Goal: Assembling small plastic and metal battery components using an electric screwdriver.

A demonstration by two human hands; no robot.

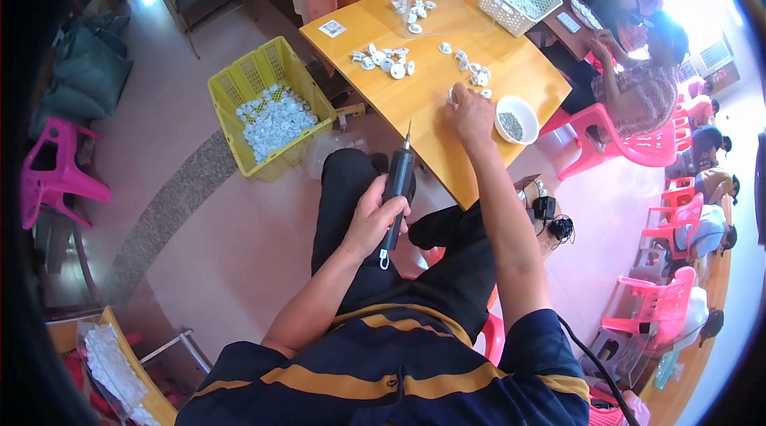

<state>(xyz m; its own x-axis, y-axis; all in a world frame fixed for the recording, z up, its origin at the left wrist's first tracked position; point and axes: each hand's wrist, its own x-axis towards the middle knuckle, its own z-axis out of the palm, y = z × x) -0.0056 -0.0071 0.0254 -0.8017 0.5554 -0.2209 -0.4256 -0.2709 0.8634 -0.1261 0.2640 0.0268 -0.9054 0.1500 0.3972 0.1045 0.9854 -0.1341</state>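
A black electric screwdriver [401, 169] is wrapped in the fingers of my left hand [369, 220], its bit pointing away from me, above my lap beside the table edge. My right hand [474, 116] is over the wooden table [431, 127], fingers closed on a small white plastic part [452, 96] that they partly hide. Just right of that hand stands a white bowl [524, 140] holding small metal screws [511, 124]. Beyond my fingers lie loose white round parts [479, 75]. More white parts [383, 61] are heaped farther left, with another group [413, 13] at the back.
A yellow crate [226, 119] of white parts stands on the floor left of the table. At the table's far right is a white basket [499, 13]. A co-worker [634, 99] sits on a pink chair [650, 147]. A pink stool [64, 161] stands far left.
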